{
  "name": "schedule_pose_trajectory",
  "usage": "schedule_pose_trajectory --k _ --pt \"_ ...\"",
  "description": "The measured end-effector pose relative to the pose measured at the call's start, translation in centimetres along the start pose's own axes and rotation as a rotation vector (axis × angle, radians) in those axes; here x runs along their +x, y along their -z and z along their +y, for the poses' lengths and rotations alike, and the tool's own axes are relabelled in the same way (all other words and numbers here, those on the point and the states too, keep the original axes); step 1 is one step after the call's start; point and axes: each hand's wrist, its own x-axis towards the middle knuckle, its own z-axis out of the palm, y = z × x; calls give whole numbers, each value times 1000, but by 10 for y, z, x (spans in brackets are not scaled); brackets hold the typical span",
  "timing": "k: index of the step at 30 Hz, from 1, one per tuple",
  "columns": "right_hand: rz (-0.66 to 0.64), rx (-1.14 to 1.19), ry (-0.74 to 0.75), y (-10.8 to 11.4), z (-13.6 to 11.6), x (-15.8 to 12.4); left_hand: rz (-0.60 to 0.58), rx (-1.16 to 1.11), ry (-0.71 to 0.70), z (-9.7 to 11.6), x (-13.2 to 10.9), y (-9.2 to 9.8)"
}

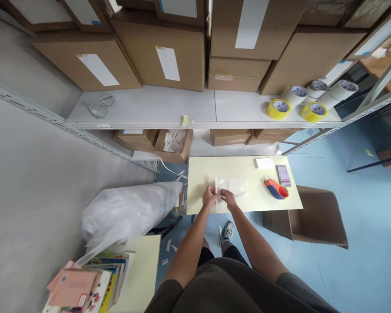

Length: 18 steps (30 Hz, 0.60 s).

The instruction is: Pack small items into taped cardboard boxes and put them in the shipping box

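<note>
A translucent plastic bag lies flat on the pale yellow table, with a whitish strip standing out along its left end. My left hand pinches the bag at this strip, fingers closed. Close by on the right, my right hand has its fingertips together on the same bag, the thumb side turned toward the left hand. Both hands hover just above the tabletop near its front edge. What lies exactly between the fingertips is too small to make out.
To the right on the table are a red-and-blue tape dispenser, a pixelated purple item and white cards. An open carton stands on the floor. Tape rolls and cardboard boxes fill the shelf ahead. A stuffed white bag sits left.
</note>
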Motion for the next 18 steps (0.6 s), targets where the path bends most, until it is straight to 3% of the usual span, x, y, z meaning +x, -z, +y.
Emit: schedule_pose_trajectory --k 4,7,10,12,15,18 --pt "92 11 102 50 -7 -9 -7 160 -11 19 1 -43" --pt "41 -76 137 62 -6 -10 -16 199 -53 17 3 -48" --pt "-102 -195 125 50 1 -4 -19 145 -73 1 4 -29" --pt "-170 -266 138 35 8 1 86 138 12 -13 4 -10" --pt "-178 -309 139 13 16 5 90 73 158 -34 6 15" --pt "-191 -266 115 -6 19 4 67 -108 176 -45 11 34"
